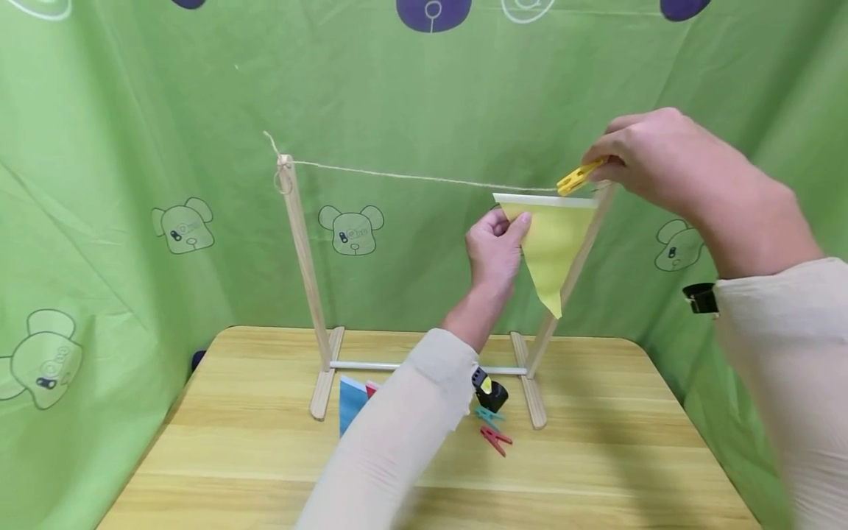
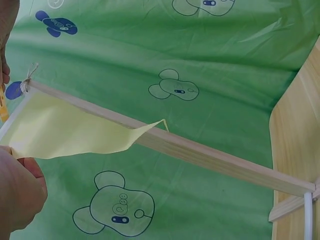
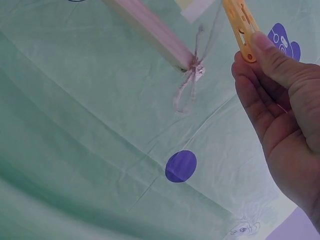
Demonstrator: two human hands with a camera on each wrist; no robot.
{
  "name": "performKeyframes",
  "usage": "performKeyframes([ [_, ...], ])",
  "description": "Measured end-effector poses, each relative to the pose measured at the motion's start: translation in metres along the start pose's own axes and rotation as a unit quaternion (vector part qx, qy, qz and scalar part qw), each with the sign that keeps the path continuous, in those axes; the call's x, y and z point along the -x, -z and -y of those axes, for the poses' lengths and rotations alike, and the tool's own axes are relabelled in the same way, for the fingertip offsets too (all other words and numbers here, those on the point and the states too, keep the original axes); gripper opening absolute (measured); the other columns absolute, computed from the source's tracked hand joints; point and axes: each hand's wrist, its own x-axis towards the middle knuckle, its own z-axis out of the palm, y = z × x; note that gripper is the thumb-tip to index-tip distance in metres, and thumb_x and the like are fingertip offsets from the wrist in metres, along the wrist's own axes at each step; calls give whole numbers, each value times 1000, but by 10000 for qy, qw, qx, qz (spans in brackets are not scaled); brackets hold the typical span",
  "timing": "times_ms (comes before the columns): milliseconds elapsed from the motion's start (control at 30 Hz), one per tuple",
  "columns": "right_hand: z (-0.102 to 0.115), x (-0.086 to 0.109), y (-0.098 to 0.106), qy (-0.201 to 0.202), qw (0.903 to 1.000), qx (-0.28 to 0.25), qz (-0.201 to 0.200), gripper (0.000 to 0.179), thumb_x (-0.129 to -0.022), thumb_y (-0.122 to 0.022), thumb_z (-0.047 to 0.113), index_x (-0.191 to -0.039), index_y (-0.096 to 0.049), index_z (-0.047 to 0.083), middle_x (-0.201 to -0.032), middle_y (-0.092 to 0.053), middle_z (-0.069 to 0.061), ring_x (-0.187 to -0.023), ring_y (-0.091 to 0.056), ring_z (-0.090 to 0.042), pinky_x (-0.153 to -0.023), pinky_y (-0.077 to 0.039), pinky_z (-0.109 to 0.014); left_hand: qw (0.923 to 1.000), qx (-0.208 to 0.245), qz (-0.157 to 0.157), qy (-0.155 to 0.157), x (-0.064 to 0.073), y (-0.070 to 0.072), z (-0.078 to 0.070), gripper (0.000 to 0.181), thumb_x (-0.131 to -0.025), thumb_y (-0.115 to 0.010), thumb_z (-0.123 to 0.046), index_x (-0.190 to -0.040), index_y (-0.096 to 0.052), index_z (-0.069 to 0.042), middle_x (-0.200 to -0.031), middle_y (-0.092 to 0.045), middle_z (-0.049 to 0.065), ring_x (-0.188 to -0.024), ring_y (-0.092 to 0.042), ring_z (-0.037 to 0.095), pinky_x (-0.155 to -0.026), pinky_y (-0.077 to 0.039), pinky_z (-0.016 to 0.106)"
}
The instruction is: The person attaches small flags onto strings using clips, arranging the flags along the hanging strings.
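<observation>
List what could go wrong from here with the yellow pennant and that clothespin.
1. The left hand pinches the yellow pennant near only one top corner, so the free end could sag or swing away.
2. The pennant's white top edge appears just below the string in the head view; the yellow clothespin might catch only one of them.
3. The right hand holds the clothespin by its end, so it could slip and drop.
</observation>
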Motion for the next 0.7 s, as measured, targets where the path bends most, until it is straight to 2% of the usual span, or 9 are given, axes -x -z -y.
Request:
performKeyframes([
  [467, 4, -4, 3, 15, 9996, 59, 263, 15, -84, -81, -1, -100, -80, 0, -101, -75, -20, -91, -72, -41, -79, -61, -55, 10000, 39, 20, 31, -2, 1, 0, 15, -90, -76, 0, -103, -73, 8, -79, -66, -3, -72, -63, 8, -66, -56, 17],
  [700, 6, -7, 3, -15, 9990, 101, 428, 15, -85, -81, 0, -99, -80, 1, -99, -74, -18, -90, -72, -39, -78, -61, -54, 9999, 75, 93, -70, -3, 1, -1, 16, -90, -76, 1, -103, -73, 9, -79, -66, -2, -71, -63, 8, -65, -55, 16],
])
